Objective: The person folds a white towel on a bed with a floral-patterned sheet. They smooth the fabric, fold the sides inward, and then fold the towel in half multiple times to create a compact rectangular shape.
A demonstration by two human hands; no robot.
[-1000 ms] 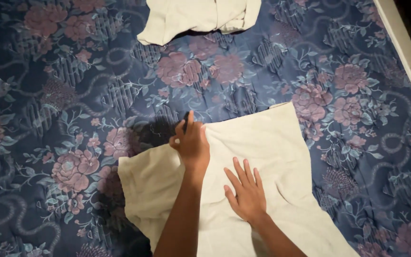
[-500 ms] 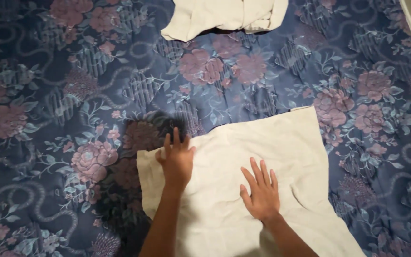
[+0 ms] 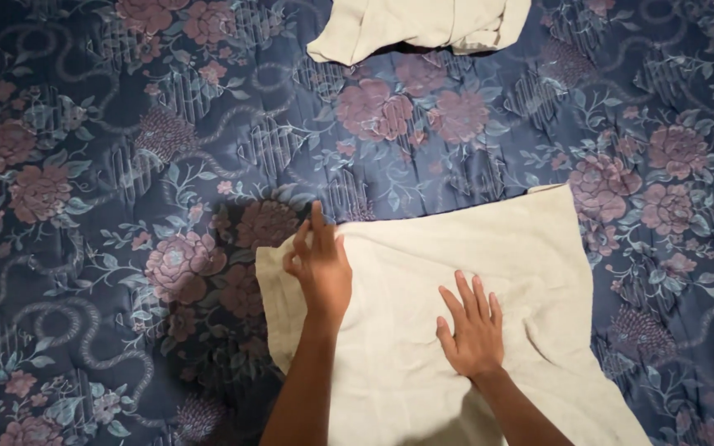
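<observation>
Both hands lie on a cream towel [image 3: 456, 330] spread over a bed. Nearest the camera, the right hand [image 3: 471, 330] is fully open, palm down, fingers fanned and pointing away, pressing flat on the towel's middle; it grips nothing, and its weight seems to pin the cloth so it does not slide. A few soft creases run off to the right of this hand, toward the towel's near right side.

Slightly farther out, the left hand [image 3: 320, 264] sits at the towel's far left corner. Its fingers are loosely curled, the forefinger stretched forward to the very edge, and the thumb tucked in beside the palm. Whether it pinches the corner or only presses it down I cannot tell, since the fingertips hide the cloth under them. Placed there, it looks to be holding that corner square against the bed.

The towel reaches from the bottom of the view up to a far edge that runs roughly straight across, with its far right corner lying flat.

Under it is a quilted bedspread [image 3: 126, 165], dark blue with mauve-pink flowers and pale leafy lines.

Farthest off, at the top edge and well apart from the hands, a second cream cloth [image 3: 415, 25] lies loosely bunched, partly cut off by the frame.

No packages, labels or signs show anywhere.
</observation>
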